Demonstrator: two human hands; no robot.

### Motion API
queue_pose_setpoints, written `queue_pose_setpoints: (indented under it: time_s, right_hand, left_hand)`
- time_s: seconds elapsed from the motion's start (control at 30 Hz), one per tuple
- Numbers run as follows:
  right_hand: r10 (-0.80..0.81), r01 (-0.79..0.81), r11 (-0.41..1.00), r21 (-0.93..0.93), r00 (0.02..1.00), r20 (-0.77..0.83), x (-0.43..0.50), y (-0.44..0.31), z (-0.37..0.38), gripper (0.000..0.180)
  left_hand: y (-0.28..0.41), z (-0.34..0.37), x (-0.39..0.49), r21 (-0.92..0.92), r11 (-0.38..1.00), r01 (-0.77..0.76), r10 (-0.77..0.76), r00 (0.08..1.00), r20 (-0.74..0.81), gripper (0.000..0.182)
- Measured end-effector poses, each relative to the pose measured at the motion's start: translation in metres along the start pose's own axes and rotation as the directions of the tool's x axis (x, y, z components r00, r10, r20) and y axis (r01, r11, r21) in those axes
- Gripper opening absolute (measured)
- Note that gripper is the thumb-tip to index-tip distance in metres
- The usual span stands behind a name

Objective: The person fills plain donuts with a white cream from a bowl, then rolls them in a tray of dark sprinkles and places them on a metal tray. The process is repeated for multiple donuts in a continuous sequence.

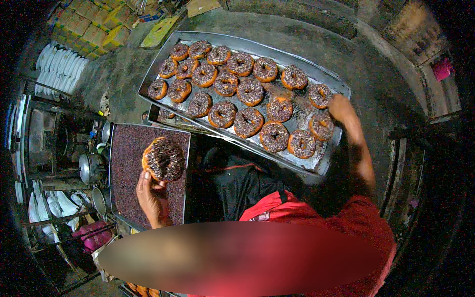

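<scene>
My left hand [151, 196] holds a ring doughnut [163, 159] coated with dark and pale sprinkles, tilted so its topping faces up. Beneath it lies a metal tray [188, 167] filled with dark chocolate sprinkles [128, 148]. My right hand [339, 107] is at the right end of a long metal baking tray [237, 41]. Its fingers touch or nearly touch the edge of a sprinkled doughnut [320, 96]; whether they grip it I cannot tell. Rows of similar doughnuts [250, 92] lie on that baking tray.
Another tray [156, 115] with doughnuts shows under the long one. At the left are a lidded metal pot [89, 169], stacked cartons [89, 26] and white sacks [59, 70]. More doughnuts or buns [143, 289] lie at the bottom edge.
</scene>
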State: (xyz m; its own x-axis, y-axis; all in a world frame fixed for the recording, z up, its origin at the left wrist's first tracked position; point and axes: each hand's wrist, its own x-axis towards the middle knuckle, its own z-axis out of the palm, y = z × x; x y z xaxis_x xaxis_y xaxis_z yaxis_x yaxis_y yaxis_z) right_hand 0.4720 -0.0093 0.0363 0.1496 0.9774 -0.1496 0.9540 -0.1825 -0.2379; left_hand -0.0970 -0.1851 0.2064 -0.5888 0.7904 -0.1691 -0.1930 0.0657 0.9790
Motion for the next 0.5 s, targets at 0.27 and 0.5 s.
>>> queue_pose_setpoints:
  time_s: [0.27,0.5]
  right_hand:
    - [-0.006,0.048,0.957,0.286,0.989,-0.148,0.035,-0.025,0.015,0.033]
    - [-0.392,0.163,0.440,0.883,0.920,0.025,-0.024,-0.166,-0.024,0.032]
  left_hand:
    - [-0.030,0.052,0.001,-0.187,0.933,0.307,-0.257,0.933,0.250,0.030]
    - [-0.047,0.102,0.002,-0.193,0.858,0.476,-0.357,0.823,0.442,0.040]
